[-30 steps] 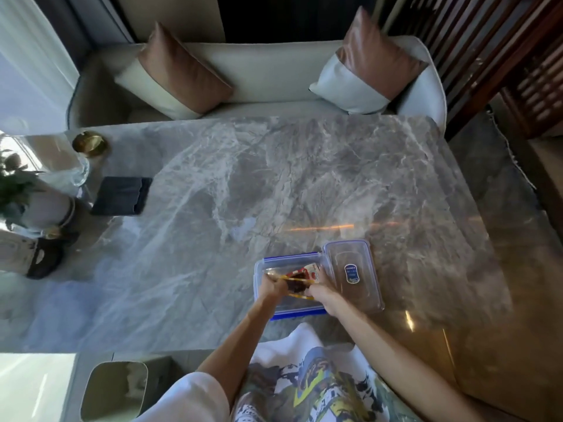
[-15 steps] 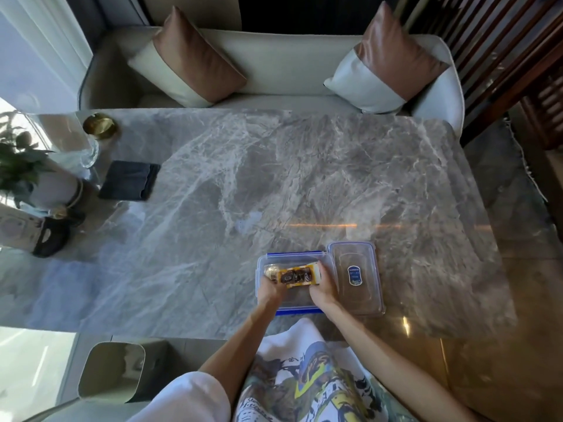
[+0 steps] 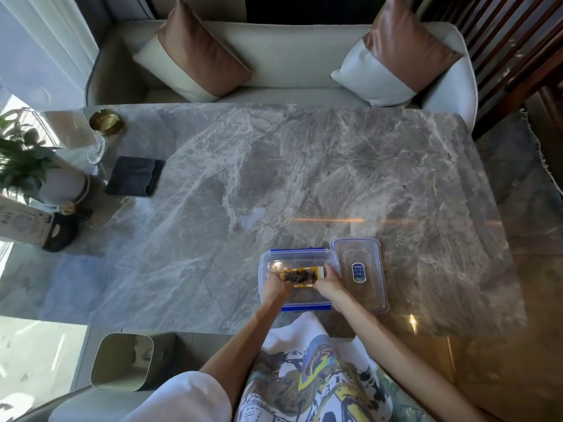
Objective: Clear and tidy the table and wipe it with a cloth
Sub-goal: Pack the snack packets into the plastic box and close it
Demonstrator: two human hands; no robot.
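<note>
- Your left grip [image 3: 275, 286] and right grip [image 3: 330, 283] are each clamped on one end of the snack packet [image 3: 298, 276]. The packet sits low inside the clear storage box [image 3: 262, 269], which stands close to the near edge of the worktop [image 3: 304, 178]. I cannot tell if the packet already rests on the bottom.
- The packet looks almost as long as the box. If you press it down while it lies crooked, one end may catch on the rim and stand up. Then the lid will not close flat.
- The lid [image 3: 362, 300] lies touching the right side of the box. When you draw the right grip out, your wrist can push the lid, and it has not far to slide before the near edge.
- The box is probably light and the marble looks smooth. A hard push from both grips may therefore send it toward you and off the worktop.
- If the packet is open, which I cannot see, squeezing its ends can drop crumbs. That makes more to wipe.
- The folded dark cloth [image 3: 134, 176] lies near the left edge, well apart from you. A glass vessel [image 3: 97, 147] stands just beside it, so a careless reach could knock it over.
</note>
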